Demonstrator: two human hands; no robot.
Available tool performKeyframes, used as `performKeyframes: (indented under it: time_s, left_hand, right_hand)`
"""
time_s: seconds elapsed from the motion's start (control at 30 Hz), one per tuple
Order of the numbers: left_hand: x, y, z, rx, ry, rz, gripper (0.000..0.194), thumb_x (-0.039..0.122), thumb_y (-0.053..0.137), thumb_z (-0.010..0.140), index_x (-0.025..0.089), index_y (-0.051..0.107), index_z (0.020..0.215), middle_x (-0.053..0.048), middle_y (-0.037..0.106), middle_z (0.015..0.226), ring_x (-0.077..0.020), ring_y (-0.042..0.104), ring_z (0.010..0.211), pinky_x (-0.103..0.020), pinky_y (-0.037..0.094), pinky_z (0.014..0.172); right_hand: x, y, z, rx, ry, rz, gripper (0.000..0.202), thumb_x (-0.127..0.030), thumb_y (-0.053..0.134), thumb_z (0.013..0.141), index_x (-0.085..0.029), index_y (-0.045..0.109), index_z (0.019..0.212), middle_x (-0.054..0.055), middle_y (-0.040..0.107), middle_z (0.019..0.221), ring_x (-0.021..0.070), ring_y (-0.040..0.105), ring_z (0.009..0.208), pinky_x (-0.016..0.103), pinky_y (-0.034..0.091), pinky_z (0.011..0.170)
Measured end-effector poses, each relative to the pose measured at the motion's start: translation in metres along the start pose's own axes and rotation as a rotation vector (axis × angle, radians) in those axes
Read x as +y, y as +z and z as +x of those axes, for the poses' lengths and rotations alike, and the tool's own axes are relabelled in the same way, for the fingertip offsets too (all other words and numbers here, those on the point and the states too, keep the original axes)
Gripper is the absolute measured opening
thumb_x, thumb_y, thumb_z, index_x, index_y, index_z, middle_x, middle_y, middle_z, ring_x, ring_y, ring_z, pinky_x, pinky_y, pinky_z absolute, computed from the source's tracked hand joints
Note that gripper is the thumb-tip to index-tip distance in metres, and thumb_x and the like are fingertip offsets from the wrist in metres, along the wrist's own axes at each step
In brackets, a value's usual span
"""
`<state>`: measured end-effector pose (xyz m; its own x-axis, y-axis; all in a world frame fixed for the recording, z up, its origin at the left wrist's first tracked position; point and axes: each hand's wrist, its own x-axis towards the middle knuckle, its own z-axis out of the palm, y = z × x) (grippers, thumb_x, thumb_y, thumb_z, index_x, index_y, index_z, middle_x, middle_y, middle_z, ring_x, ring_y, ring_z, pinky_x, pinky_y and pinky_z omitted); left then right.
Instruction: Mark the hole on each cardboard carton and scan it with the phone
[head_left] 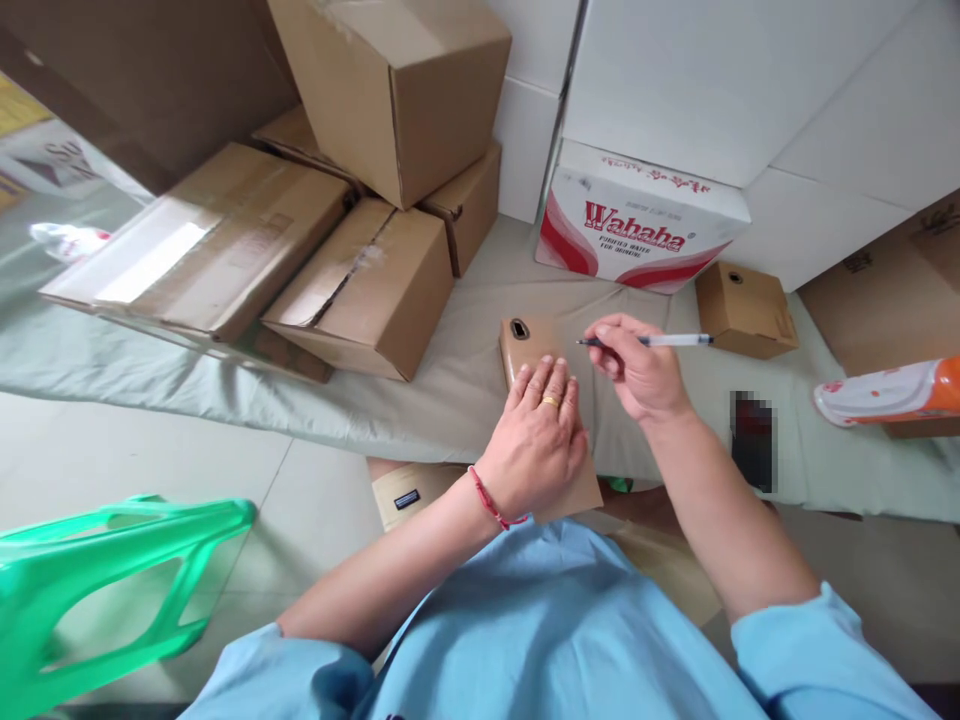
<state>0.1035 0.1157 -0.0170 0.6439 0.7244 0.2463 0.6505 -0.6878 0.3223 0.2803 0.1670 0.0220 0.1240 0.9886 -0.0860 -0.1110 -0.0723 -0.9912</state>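
My left hand (pixel 541 432) lies flat on a small brown cardboard box (pixel 529 348), its fingers stretched out and covering much of the top. A dark-rimmed oval marking with a small opening or label shows at the box's far left corner. A brown cardboard flap (pixel 577 494) sticks out below my palm, over the near edge. To the right of the box, my right hand (pixel 636 372) pinches a pen (pixel 679 341) with a clear barrel. The pen's dark tip points left, apparently just off the box.
Several cardboard boxes (pixel 427 285) are piled at the left on the cloth-covered surface (pixel 480 400). Against the wall stands a white and red water carton (pixel 637 225), beside a small brown box (pixel 746 310). A plastic packet (pixel 885 393) lies right; a green stool (pixel 217 520) stands left.
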Motion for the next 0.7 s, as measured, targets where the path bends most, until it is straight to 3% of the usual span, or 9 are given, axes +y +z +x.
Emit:
performKeyframes:
  time_s: [0.13, 0.27, 0.37, 0.5, 0.57, 0.7]
  left_hand:
    - [0.001, -0.001, 0.003, -0.025, -0.020, 0.000, 0.065, 0.036, 0.052, 0.107, -0.005, 0.055, 0.158, -0.032, 0.048, 0.170, -0.0463, 0.040, 0.165, -0.067, 0.034, 0.137]
    - [0.000, 0.000, 0.002, -0.016, -0.038, -0.051, 0.067, 0.036, 0.054, 0.106, -0.003, 0.053, 0.160, -0.030, 0.048, 0.172, -0.0445, 0.038, 0.167, -0.065, 0.032, 0.138]
    - [0.000, 0.002, 0.001, 0.014, -0.042, -0.088, 0.064, 0.035, 0.055, 0.105, 0.000, 0.056, 0.158, -0.029, 0.050, 0.170, -0.0443, 0.038, 0.167, -0.066, 0.032, 0.138]
    - [-0.002, 0.008, -0.001, 0.086, -0.009, -0.142, 0.063, 0.034, 0.058, 0.103, -0.002, 0.059, 0.154, -0.033, 0.051, 0.168, -0.0476, 0.041, 0.165, -0.070, 0.034, 0.135]
    - [-0.004, 0.011, -0.002, 0.128, -0.008, -0.183, 0.062, 0.033, 0.059, 0.102, -0.001, 0.060, 0.153, -0.033, 0.052, 0.167, -0.0470, 0.042, 0.164, -0.070, 0.035, 0.135]
    - [-0.007, 0.015, -0.004, 0.209, -0.019, -0.273, 0.051, 0.024, 0.054, 0.103, 0.004, 0.064, 0.150, -0.027, 0.059, 0.164, -0.0403, 0.048, 0.162, -0.066, 0.036, 0.137]
  right_hand:
    - [0.013, 0.037, 0.035, -0.010, -0.104, -0.081, 0.026, -0.040, 0.084, 0.076, -0.023, 0.067, 0.086, -0.004, 0.068, 0.069, 0.0095, 0.053, 0.059, 0.024, 0.037, 0.055]
    - [0.026, 0.058, 0.061, 0.063, -0.186, -0.260, 0.015, -0.031, 0.079, 0.080, -0.022, 0.067, 0.083, -0.004, 0.068, 0.072, 0.0120, 0.060, 0.069, 0.027, 0.047, 0.069]
    - [0.032, 0.060, 0.066, 0.120, -0.204, -0.305, 0.011, -0.030, 0.075, 0.084, -0.023, 0.067, 0.086, -0.006, 0.066, 0.071, 0.0121, 0.058, 0.069, 0.028, 0.047, 0.072]
    - [0.032, 0.056, 0.059, 0.096, -0.212, -0.252, 0.010, -0.030, 0.068, 0.087, -0.023, 0.069, 0.095, -0.004, 0.070, 0.078, 0.0115, 0.060, 0.070, 0.026, 0.047, 0.071]
    - [0.031, 0.055, 0.056, 0.112, -0.219, -0.281, 0.005, -0.028, 0.064, 0.089, -0.024, 0.067, 0.087, -0.004, 0.067, 0.071, 0.0109, 0.058, 0.065, 0.025, 0.045, 0.067]
    - [0.031, 0.059, 0.055, 0.125, -0.247, -0.422, 0.023, -0.026, 0.062, 0.091, -0.024, 0.059, 0.069, -0.006, 0.056, 0.056, 0.0105, 0.050, 0.056, 0.027, 0.040, 0.061]
